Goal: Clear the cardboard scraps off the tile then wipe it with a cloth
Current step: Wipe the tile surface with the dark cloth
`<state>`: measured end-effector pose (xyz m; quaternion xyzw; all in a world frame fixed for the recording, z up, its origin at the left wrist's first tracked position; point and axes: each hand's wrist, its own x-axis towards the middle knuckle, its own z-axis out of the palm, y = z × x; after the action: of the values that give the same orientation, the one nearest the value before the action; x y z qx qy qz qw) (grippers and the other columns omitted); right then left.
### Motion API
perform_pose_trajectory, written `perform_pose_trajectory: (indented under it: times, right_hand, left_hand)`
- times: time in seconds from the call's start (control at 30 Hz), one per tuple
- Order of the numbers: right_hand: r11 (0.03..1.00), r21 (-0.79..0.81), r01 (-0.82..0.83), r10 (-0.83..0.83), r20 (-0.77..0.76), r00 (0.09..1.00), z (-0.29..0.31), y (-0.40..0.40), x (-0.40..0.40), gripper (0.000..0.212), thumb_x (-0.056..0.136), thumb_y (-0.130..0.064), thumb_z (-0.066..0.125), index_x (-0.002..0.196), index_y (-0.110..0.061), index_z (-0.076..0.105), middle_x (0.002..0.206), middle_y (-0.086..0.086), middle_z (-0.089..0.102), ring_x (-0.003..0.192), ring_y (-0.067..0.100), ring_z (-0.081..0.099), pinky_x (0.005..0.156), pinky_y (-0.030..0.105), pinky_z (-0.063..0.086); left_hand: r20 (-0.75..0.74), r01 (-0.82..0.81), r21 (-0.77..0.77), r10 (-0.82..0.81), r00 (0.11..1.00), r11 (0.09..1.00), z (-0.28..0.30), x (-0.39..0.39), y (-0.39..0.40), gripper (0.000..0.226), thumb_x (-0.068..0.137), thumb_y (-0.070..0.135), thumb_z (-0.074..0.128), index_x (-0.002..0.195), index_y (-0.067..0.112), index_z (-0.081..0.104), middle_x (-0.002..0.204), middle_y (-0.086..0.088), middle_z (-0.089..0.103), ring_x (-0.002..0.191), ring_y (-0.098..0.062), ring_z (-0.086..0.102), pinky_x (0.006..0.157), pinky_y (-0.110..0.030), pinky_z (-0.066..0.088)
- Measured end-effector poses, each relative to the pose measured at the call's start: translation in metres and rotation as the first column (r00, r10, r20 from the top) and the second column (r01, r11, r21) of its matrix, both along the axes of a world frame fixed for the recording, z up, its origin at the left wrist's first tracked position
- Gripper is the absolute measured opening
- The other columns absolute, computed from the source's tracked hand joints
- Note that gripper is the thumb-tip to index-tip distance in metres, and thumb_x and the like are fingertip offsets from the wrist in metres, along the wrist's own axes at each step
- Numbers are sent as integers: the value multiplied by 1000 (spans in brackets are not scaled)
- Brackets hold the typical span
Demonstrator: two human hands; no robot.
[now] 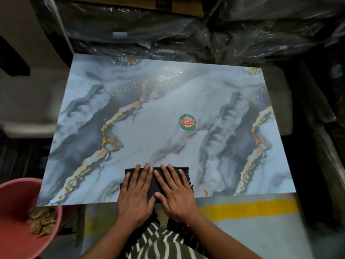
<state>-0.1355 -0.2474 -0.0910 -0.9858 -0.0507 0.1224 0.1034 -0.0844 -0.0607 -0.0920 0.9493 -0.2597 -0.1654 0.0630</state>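
Left hand (136, 193): flat, fingers spread, pressing the cloth (157, 181)
Right hand (174, 191): same, alongside
Cloth: dark, at near edge of tile (168, 101)
Scraps (42, 222): in pink tub (11, 238)

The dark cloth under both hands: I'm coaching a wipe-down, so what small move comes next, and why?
Probably push the dark cloth forward across the tile. The left hand and right hand press it flat at the near edge, no scraps show on the tile, and the surface ahead lies unwiped.

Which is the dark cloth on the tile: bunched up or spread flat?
Spread flat. The dark cloth lies as a rectangle on the tile, pressed under the left hand and right hand.
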Motion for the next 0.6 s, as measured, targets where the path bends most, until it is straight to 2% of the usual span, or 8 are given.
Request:
perform_pose_trajectory:
  times: [0.27,0.43,0.6]
  right_hand:
    - [1000,3,-27,27,22,999,-10,-12,48,68,110,-59,28,168,-33,8,176,-5,6,163,15,-1,130,48,9]
    - [999,16,-50,50,44,998,-14,-28,124,67,109,-61,26,168,-33,13,176,-4,10,163,17,4,131,47,8]
    - [999,18,-44,43,76,996,-23,-48,213,66,107,-61,25,166,-32,25,174,-2,22,161,20,17,129,49,15]
  left_hand:
    - [-13,29,16,-29,1000,999,-6,50,-2,83,99,65,28,166,18,12,175,-1,4,161,-24,0,127,-53,14]
    - [-8,3,50,-3,1000,999,-7,118,-17,82,100,67,18,166,22,-2,174,3,-11,160,-19,-16,128,-49,1]
    - [-11,-21,76,22,1000,997,-11,207,-41,85,94,71,6,163,25,-16,171,4,-22,156,-17,-27,128,-47,-9]
